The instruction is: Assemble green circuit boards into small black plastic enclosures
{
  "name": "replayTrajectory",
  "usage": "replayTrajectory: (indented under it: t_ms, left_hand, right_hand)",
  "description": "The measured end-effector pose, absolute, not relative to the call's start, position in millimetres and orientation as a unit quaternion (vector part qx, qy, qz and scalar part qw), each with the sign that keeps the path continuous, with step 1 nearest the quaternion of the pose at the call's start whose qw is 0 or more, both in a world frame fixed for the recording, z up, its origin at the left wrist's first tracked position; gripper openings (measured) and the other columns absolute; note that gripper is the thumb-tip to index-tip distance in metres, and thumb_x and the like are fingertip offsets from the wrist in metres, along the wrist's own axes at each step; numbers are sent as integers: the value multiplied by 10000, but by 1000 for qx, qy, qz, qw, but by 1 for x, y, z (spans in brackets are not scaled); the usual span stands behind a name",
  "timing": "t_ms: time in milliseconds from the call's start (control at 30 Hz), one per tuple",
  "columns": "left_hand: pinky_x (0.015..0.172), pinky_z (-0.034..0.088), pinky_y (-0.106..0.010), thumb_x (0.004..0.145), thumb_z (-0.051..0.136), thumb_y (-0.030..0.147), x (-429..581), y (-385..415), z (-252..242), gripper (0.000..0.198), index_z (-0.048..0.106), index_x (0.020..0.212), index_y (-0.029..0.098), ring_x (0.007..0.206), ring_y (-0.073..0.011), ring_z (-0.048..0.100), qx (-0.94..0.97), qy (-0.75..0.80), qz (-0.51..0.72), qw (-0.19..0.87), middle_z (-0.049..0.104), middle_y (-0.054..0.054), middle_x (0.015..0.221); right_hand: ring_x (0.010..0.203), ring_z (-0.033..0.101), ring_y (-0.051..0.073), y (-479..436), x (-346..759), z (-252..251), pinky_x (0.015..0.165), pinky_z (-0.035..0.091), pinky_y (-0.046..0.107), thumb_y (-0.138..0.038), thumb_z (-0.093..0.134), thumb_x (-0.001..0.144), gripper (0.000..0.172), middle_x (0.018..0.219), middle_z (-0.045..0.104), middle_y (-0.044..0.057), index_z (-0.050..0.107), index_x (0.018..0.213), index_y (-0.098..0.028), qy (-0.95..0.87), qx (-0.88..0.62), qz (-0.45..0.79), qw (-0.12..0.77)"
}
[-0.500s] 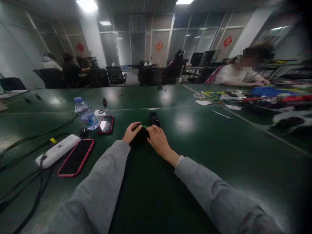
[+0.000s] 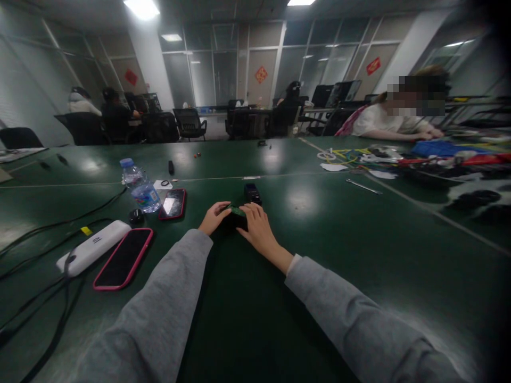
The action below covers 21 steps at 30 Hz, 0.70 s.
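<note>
Both my hands meet over a small black object (image 2: pixel 232 221) on the green table (image 2: pixel 319 239). My left hand (image 2: pixel 213 217) grips its left side with curled fingers. My right hand (image 2: pixel 257 227) closes on its right side, fingertips on top. A thin green part (image 2: pixel 237 211) shows at the top of the object, between my fingertips. Just beyond my hands stands a small black box (image 2: pixel 252 193). Grey sleeves cover both my arms.
To the left lie a phone in a pink case (image 2: pixel 123 258), a white power bank (image 2: pixel 93 247), a red-cased phone (image 2: pixel 173 204), a water bottle (image 2: pixel 139 186) and black cables (image 2: pixel 48 229). A person (image 2: pixel 393 123) works at the far right among coloured wires (image 2: pixel 359 155).
The hands have shifted only slightly on the black object. The green part at its top now shows more clearly between my fingertips.
</note>
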<state>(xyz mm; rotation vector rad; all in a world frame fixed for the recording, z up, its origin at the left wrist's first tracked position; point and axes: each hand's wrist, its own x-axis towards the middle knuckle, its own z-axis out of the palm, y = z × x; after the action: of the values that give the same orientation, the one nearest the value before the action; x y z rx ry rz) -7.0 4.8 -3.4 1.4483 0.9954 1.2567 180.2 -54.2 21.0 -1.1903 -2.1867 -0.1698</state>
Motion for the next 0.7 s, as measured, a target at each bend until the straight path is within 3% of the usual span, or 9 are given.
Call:
replayTrajectory:
  t_ms: [167, 333, 433, 533, 600, 700]
  left_hand:
    - [1040, 363, -423, 716, 701, 274, -9, 10, -12, 446, 580, 1132, 169, 1175, -224, 524, 614, 386, 497, 476, 598, -104, 1210]
    - [1005, 399, -400, 727, 697, 288, -10, 10, -12, 423, 585, 1120, 178, 1173, -219, 519, 622, 394, 508, 447, 588, -98, 1215]
    - [838, 496, -358, 735, 688, 326, -10, 8, -9, 455, 559, 1146, 176, 973, -190, 607, 599, 431, 516, 435, 577, -119, 1210]
    - [679, 517, -310, 751, 668, 333, -10, 8, -8, 469, 525, 1170, 178, 700, -110, 607, 567, 462, 534, 425, 564, -132, 1208]
    - [666, 517, -309, 759, 658, 321, -11, 8, -9, 449, 523, 1164, 183, 646, -89, 590, 558, 469, 546, 413, 561, -131, 1210]
    - [733, 522, -344, 765, 650, 304, -13, 9, -10, 420, 534, 1152, 190, 724, -117, 610, 560, 474, 550, 399, 560, -122, 1217]
  right_hand:
    - [1138, 467, 286, -50, 183, 15, 901, 483, 454, -210, 660, 793, 625, 1249, 442, 143, 320, 1315, -166, -809, -478, -2, 343]
    - [1127, 471, 297, -52, 183, 15, 891, 495, 467, -243, 626, 815, 573, 1209, 465, 145, 337, 1301, -156, -802, -481, 10, 355]
    - [1124, 478, 290, -55, 181, 16, 881, 505, 460, -269, 557, 853, 513, 1212, 461, 145, 335, 1302, -159, -809, -459, 32, 367]
    - [1107, 498, 269, -57, 180, 17, 859, 523, 429, -268, 527, 865, 502, 1223, 457, 136, 322, 1312, -165, -829, -422, 68, 361]
    - [1089, 515, 257, -59, 179, 18, 850, 527, 420, -283, 526, 872, 515, 1233, 453, 130, 308, 1326, -175, -839, -404, 89, 353]
    - [1084, 523, 250, -59, 180, 19, 865, 519, 423, -326, 524, 890, 522, 1247, 446, 127, 298, 1337, -179, -846, -391, 108, 347]
